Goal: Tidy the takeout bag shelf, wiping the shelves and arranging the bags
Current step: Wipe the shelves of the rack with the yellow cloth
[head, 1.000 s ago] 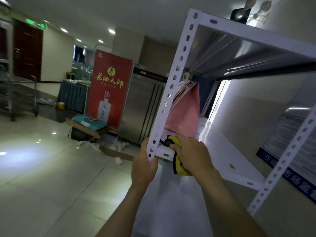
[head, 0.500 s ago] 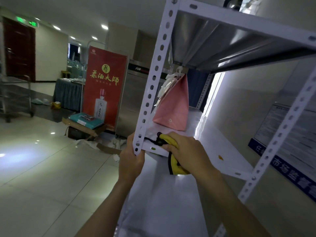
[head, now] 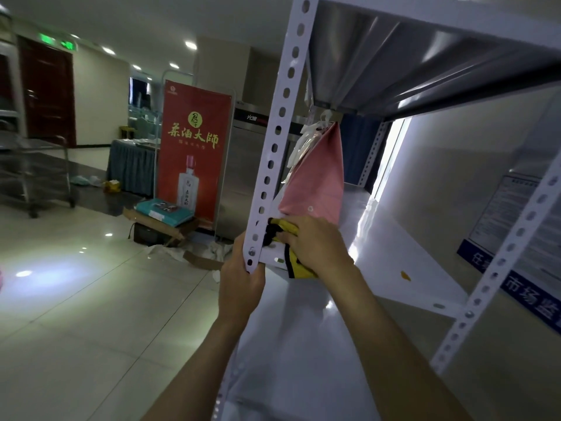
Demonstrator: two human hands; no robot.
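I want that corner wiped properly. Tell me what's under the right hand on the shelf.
Under the right hand lies a yellow cloth with black trim, pressed onto the white shelf beside the pink bag. The shelf surface beneath the cloth is hidden.

The right hand [head: 315,247] covers most of the yellow cloth [head: 299,267]. The post [head: 273,153] hides the left hand's [head: 241,284] fingertips and the pink bag's [head: 315,183] left edge. The wall notice [head: 522,214] is unreadably blurred and cut off at the right edge.

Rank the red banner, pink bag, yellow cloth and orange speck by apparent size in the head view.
1. Red banner, though it stands farther off, so it is truly bigger still.
2. Pink bag.
3. Yellow cloth, partly hidden under the right hand.
4. Orange speck.
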